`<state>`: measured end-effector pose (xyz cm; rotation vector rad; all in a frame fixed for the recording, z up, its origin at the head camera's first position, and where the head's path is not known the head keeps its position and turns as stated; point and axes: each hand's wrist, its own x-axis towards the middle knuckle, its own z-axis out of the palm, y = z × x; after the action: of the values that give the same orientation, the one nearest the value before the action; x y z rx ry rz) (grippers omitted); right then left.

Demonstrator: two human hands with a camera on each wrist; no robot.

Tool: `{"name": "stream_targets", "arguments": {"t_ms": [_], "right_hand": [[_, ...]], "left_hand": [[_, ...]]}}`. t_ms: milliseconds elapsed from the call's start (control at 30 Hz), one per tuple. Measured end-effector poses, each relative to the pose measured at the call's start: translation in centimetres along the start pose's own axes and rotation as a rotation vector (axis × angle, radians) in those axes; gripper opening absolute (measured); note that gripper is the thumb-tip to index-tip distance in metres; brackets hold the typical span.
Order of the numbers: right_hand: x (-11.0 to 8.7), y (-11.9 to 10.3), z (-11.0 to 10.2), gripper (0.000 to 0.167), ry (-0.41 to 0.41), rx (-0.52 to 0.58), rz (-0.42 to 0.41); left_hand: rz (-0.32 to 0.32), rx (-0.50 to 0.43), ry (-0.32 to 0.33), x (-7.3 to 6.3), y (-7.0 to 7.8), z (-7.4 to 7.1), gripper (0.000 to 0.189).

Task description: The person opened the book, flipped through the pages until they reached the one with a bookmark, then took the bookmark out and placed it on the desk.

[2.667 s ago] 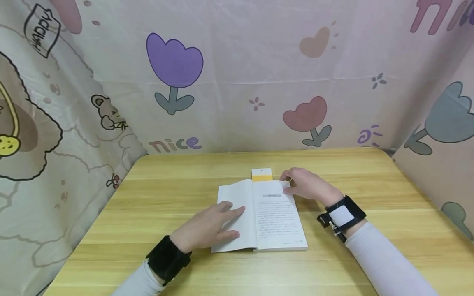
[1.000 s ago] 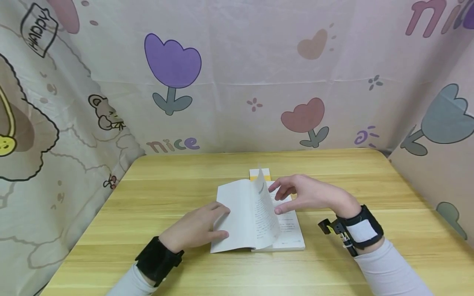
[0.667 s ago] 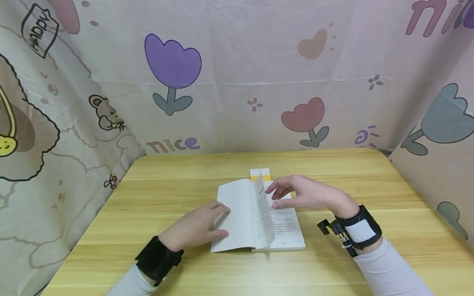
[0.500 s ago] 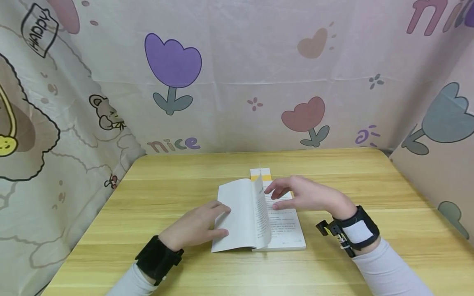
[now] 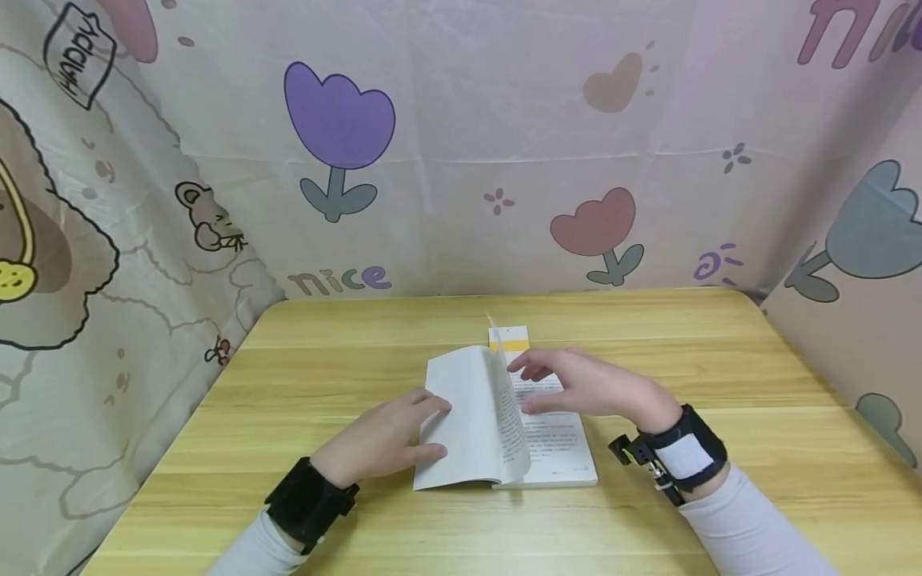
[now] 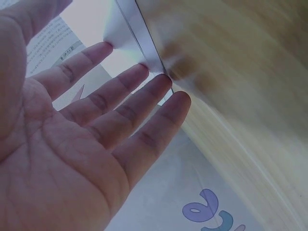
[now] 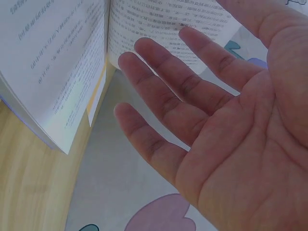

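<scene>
An open book point(image 5: 457, 432) lies on the wooden table, its left page blank and its right page point(image 5: 558, 448) printed. One printed leaf point(image 5: 510, 436) stands up from the spine, curved and leaning left. My left hand point(image 5: 382, 436) rests at the left page's outer edge, fingers loosely extended. My right hand point(image 5: 598, 384) is over the right page, its index fingertip right at the raised leaf. In the right wrist view its fingers point(image 7: 166, 103) are spread and relaxed in front of that leaf point(image 7: 144, 21). A white and yellow card point(image 5: 510, 334) sticks out beyond the book's top edge.
The wooden table point(image 5: 346, 344) extends around the book. Behind and beside it hangs a pale cloth point(image 5: 446, 96) printed with flowers, a bear and the word "nice". Both wrists wear black straps point(image 5: 310, 506), and a small device point(image 5: 648, 460) is mounted by the right one.
The leaf has lifted off the right page and swung up toward the left. My right hand has moved left and down from the top right corner. My left hand has drawn back to the page edge.
</scene>
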<state>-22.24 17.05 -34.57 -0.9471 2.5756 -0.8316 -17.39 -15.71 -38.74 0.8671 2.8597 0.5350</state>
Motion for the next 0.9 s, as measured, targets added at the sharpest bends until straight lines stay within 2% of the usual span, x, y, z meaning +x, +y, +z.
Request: {"name": "stream_targets", "arguments": {"t_ms": [333,633,900], "right_hand": [[0.8,-0.4,1.1,0.053,-0.013,-0.009,-0.014],[1.8,-1.2,1.7,0.059,0.005,-0.022,-0.036],[2.6,-1.5,2.0,0.061,-0.009,-0.038,-0.026]], "left_hand": [[0.024,0.029,0.037,-0.1,0.1,-0.1,0.051],[-0.017,0.024,0.029,-0.3,0.3,-0.6,0.050],[-0.020,0.017,0.061,-0.5,0.2,-1.0,0.062]]}}
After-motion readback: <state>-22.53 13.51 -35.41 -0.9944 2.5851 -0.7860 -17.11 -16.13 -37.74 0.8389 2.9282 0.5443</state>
